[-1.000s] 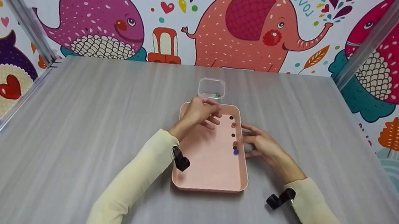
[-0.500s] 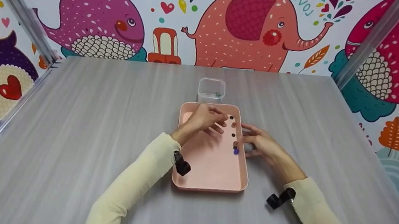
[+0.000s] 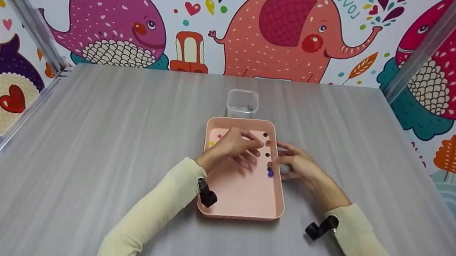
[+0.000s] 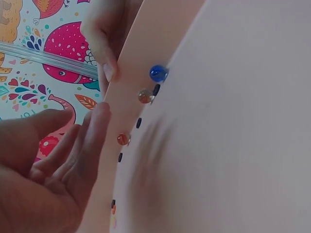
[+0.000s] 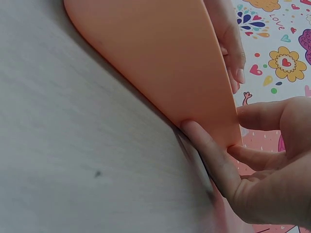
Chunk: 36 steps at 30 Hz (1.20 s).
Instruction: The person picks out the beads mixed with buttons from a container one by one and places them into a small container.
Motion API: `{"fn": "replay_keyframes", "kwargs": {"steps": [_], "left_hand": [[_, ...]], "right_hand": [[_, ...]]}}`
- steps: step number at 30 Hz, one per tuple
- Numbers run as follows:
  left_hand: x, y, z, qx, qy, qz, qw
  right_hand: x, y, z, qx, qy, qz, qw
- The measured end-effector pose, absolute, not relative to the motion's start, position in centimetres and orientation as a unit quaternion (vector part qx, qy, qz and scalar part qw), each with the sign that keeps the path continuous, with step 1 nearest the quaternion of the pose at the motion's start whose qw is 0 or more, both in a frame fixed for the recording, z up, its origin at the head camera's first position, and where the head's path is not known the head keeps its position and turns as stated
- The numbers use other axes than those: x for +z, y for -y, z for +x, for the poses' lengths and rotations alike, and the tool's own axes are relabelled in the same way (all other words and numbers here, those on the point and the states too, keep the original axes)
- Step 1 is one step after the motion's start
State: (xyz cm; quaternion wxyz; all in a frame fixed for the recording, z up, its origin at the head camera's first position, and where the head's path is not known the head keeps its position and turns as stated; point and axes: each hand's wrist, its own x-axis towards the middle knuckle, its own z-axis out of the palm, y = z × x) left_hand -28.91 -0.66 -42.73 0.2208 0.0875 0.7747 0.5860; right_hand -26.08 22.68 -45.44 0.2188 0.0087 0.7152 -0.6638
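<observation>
My left hand point(image 3: 238, 143) hovers over the pink tray point(image 3: 239, 210), fingers loosely bent and apart, with nothing visible between them. In the left wrist view the left hand point(image 4: 58, 165) stands beside a row of small pieces. The row has a blue marble point(image 4: 157, 73), a clear amber marble point(image 4: 145, 96), an orange marble point(image 4: 123, 139) and several small black discs point(image 4: 139, 123). My right hand point(image 3: 303, 167) holds the tray's right wall. In the right wrist view, its thumb point(image 5: 214, 155) lies at the wall's base and fingertips touch the rim.
Behind the tray stands a clear plastic box point(image 3: 243, 102) with small greenish pieces in it. A red piece point(image 3: 219, 136) and a yellow piece point(image 3: 211, 143) lie at the tray's left side. A grey table point(image 3: 125, 111) surrounds the tray, with printed walls beyond.
My left hand has moved from the tray's back end towards the front right, near the row of pieces. Red and yellow pieces have come into view behind it. The right hand keeps its place.
</observation>
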Motion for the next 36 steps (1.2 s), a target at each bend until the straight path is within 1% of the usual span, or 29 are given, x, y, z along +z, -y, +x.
{"fn": "replay_keyframes", "kwargs": {"steps": [7, 14, 23, 30, 36], "left_hand": [[-42.91, 0.68, -28.86, 0.58, -0.768, 0.101, 0.251], [-43.1, 0.55, -28.76, 0.578, -0.746, 0.095, 0.317], [-43.39, 0.26, -28.6, 0.564, -0.725, 0.099, 0.382], [-43.73, -0.04, -28.49, 0.555, -0.717, 0.104, 0.41], [-43.63, -0.18, -28.38, 0.539, -0.721, 0.086, 0.427]], "right_hand": [[-45.39, -22.65, -25.94, -0.66, -0.721, 0.01, 0.211], [-45.41, -22.63, -25.89, -0.661, -0.72, 0.007, 0.213], [-45.28, -22.61, -25.85, -0.659, -0.721, 0.009, 0.215], [-45.41, -22.61, -25.89, -0.656, -0.724, 0.013, 0.213], [-45.28, -22.62, -25.85, -0.657, -0.723, 0.013, 0.212]]}}
